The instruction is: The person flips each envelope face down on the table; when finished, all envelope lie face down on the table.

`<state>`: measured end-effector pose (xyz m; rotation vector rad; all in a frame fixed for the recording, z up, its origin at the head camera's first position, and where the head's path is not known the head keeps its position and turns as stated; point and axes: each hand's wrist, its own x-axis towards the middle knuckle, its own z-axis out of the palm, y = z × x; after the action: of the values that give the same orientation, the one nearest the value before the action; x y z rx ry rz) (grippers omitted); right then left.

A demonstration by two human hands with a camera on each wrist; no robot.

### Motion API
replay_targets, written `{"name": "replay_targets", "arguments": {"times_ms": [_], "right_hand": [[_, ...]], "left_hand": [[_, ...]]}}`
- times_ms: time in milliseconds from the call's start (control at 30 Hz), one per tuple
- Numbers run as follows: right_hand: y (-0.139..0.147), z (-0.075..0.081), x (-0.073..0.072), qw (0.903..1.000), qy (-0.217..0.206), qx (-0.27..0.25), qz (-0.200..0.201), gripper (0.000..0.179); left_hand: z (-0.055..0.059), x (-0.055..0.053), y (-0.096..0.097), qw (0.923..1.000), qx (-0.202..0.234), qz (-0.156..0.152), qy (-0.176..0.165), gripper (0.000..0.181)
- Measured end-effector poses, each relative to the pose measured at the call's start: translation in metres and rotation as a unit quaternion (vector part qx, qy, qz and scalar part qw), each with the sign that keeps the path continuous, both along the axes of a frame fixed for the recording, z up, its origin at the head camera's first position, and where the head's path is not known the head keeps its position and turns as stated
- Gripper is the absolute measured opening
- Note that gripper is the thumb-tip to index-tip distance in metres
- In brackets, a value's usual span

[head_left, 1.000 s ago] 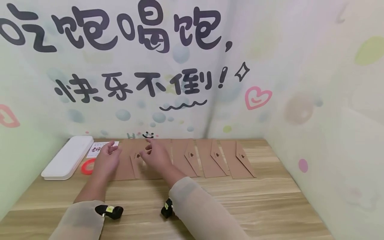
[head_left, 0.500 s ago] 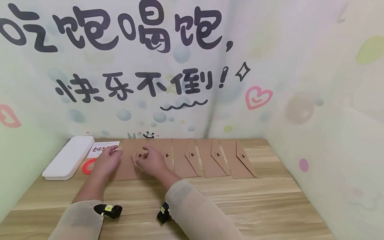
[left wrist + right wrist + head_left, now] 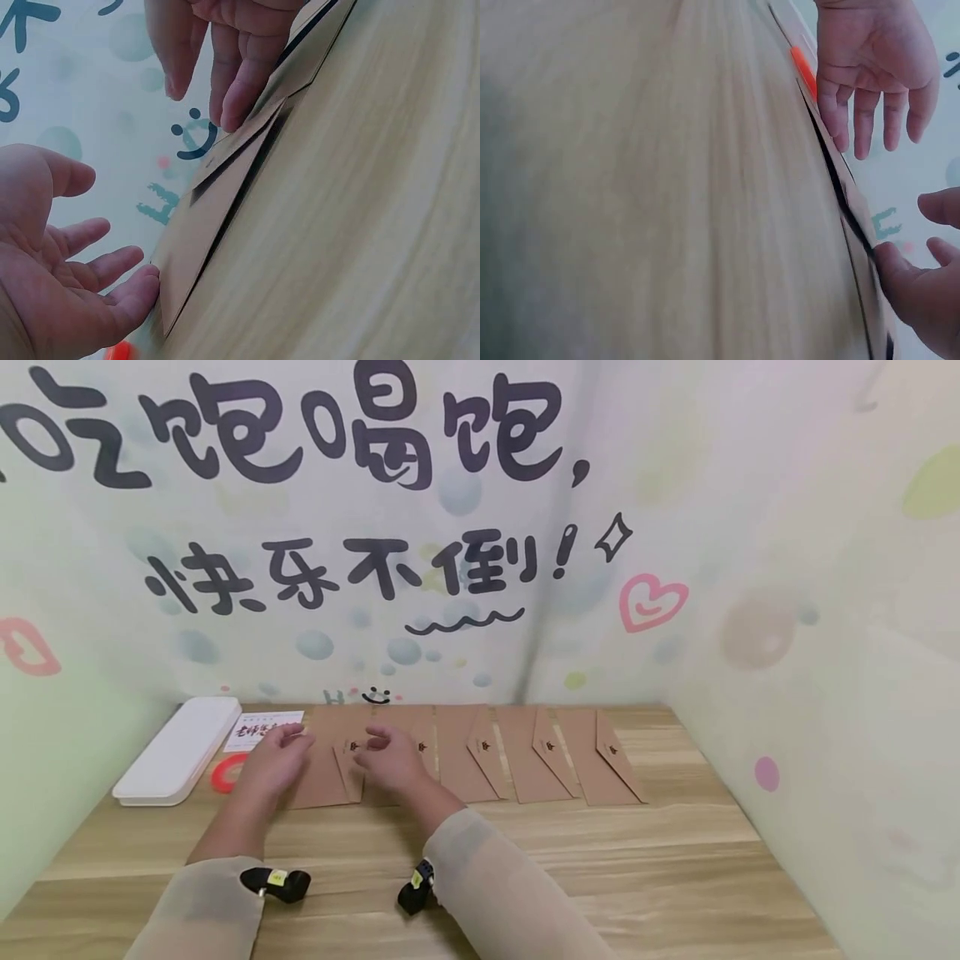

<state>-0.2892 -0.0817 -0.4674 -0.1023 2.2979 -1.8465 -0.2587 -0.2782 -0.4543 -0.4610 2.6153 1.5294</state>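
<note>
Head: left hand [image 3: 277,764], fingers loosely apart; right hand [image 3: 397,764], fingers slightly bent; no grip seen in either. Leftmost envelope [image 3: 322,777] lies flat between the two sets of fingers. Second envelope [image 3: 405,718] partly behind right fingers, three envelopes [image 3: 528,768] further right. Left of left fingers: card [image 3: 255,731], tape [image 3: 225,774], case [image 3: 176,752].
Left wrist: left little finger at leftmost envelope's end; right fingertips above its other end.
Right wrist: left fingers extended, tape just beside; right fingers parted at envelope edge, contact cannot be told
</note>
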Motion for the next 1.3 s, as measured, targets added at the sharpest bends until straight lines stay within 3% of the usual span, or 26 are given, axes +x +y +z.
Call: {"name": "replay_targets", "arguments": {"times_ms": [433,700,933,1100,1300], "right_hand": [[0.009,-0.008,-0.006,0.9899,-0.021,-0.137,0.027,0.05],[0.008,-0.006,-0.002,0.9885,-0.018,-0.141,0.052,0.056],[0.004,-0.002,0.003,0.9858,-0.022,-0.156,0.058,0.055],[0.002,0.004,0.007,0.9855,-0.002,-0.157,0.066,0.053],[0.0,0.008,0.007,0.9887,0.013,-0.133,0.069,0.048]], "left_hand": [[0.002,-0.001,0.008,0.9987,-0.029,-0.043,-0.001,0.074],[0.004,-0.001,0.015,0.9969,-0.023,-0.074,-0.009,0.083],[0.005,0.0,0.024,0.9943,-0.023,-0.103,0.013,0.085],[0.008,0.002,0.026,0.9944,0.008,-0.104,0.014,0.089],[0.01,0.002,0.031,0.9902,0.116,-0.077,0.003,0.081]]}}
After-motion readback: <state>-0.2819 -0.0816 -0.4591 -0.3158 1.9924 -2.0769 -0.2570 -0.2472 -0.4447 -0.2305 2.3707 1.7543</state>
